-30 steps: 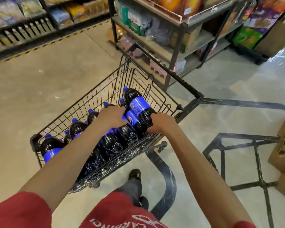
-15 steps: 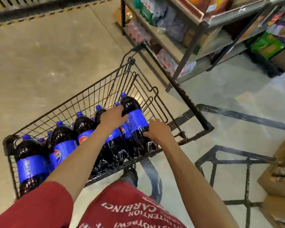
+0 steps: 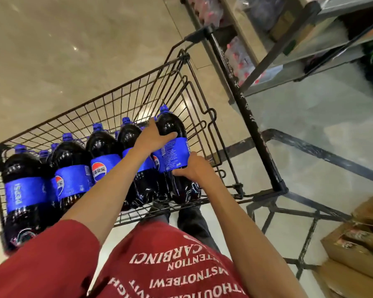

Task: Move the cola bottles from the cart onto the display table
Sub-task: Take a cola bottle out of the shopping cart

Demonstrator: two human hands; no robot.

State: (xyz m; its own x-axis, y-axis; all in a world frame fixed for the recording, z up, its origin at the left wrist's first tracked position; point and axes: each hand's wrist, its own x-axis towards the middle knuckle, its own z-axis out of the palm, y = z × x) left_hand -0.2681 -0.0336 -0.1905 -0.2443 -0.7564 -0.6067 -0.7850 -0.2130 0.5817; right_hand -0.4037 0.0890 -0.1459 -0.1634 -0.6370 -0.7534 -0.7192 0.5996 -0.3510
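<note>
A wire cart (image 3: 116, 97) is seen across the middle of the frame, with its black handle bar (image 3: 246, 108) running down the right of centre. A row of cola bottles (image 3: 103, 147) with blue caps and blue labels is stood in it, from the left edge to the centre.

The rightmost cola bottle (image 3: 172, 123) is gripped by both hands just right of centre. The left hand (image 3: 153, 138) is clasped over its dark shoulder, with the thumb laid across the front just above the label. The right hand (image 3: 194, 166) is curled against its right side at the lower edge of the label. The bottle is kept inside the cart, touching the neighbouring bottle.

Compared with half a second ago, the left hand is placed higher on the bottle, on the shoulder rather than at the top of the label. The right hand is held at much the same spot. The whole cart is shown larger and lower in the frame, and less of the floor beyond it is seen.

Shelving (image 3: 310, 50) is seen at the upper right, a black metal frame (image 3: 323, 150) at the right, and cardboard boxes (image 3: 353, 244) at the lower right.
</note>
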